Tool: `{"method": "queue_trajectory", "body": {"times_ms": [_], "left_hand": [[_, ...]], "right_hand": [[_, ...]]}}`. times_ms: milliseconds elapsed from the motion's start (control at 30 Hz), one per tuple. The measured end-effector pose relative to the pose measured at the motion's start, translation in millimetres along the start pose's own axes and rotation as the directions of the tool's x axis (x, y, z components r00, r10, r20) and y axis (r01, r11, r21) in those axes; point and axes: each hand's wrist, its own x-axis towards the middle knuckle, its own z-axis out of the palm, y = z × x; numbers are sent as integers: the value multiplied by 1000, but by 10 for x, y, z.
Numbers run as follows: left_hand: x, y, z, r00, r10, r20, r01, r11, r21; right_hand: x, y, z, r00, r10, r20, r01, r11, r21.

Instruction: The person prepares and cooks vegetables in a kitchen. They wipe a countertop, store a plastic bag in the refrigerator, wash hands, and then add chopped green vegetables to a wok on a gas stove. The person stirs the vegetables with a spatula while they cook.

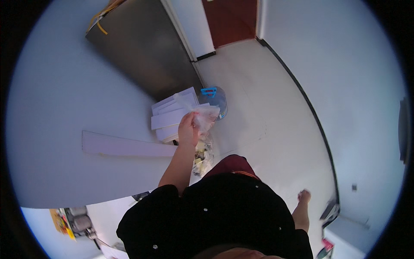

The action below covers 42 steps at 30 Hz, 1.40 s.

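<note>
My left hand (188, 129), raised in front of me, grips a thin translucent plastic bag (207, 118). The bag shows reddish tints, and what it may contain cannot be made out. Behind and below it, white panels (165, 119) lean against the wall. A clear water jug (218, 100) with a blue handle stands on the floor just past the bag. Well out to the side hangs my right hand (304, 196), its fingers curled; a small pale spot shows there, too small to tell whether anything is held.
A long white board (129, 145) leans on the left wall. A clear bag of scraps (202, 155) sits below my left forearm. A tall dark metallic cabinet or door panel (145, 42) stands ahead, and a reddish-brown door (233, 22) lies beyond. Dark skirting (304, 90) edges the right wall.
</note>
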Motion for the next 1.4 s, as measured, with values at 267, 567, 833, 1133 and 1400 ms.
{"method": "queue_trajectory", "body": {"times_ms": [267,567,833,1133,1400], "left_hand": [[1205,-234,196,942,153,-300,-141,988,63],[2946,57,1135,864,277,-420,-271,960,76],[3930,-261,1702,685,415,-599,-453,886,97],[4546,-1448,2113,162,318,-934,-579,797,171],[4517,-1970,2707,54,173,-983,-727,682,80]], "right_hand": [[1348,-4092,3700,832,-376,409,444,892,-84],[2109,-4696,5596,695,-23,718,441,803,-401],[3975,-5857,6460,714,37,699,468,716,-517],[5118,-7729,10232,139,70,988,978,148,-148],[2940,-8030,11859,-587,194,786,739,-267,618]]}}
